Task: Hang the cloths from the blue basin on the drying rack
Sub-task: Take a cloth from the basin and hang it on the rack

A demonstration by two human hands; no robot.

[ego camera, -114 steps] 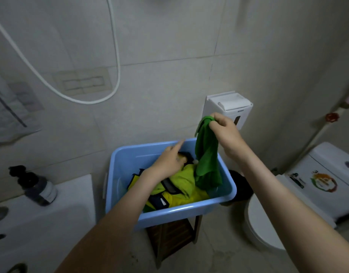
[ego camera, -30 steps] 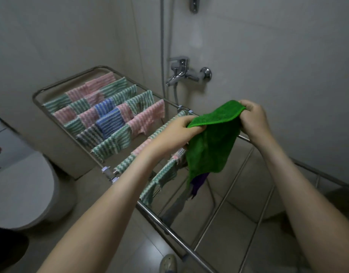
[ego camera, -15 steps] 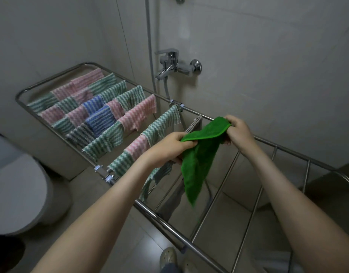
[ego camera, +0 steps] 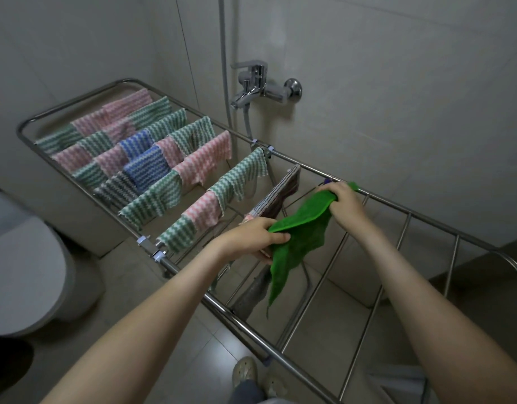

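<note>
One fuzzy green cloth [ego camera: 299, 228] stretches over the tubular steel drying rack's [ego camera: 432, 223] rungs, its tail drooping between them. The left hand [ego camera: 251, 237] pinches the near corner and the right hand [ego camera: 346, 202] clenches the far one. Two blue wavy-striped cloths [ego camera: 146, 169] hang leftward.

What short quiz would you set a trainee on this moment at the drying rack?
1. True or false: both the left hand and the right hand grip the green cloth.
2. On the drying rack, where are the bare rungs? A, right of the green cloth; B, at its far left end; C, nowhere.
3. Which hand is nearer the rack's wall-side rail?
Key: 1 true; 2 A; 3 right.
</note>
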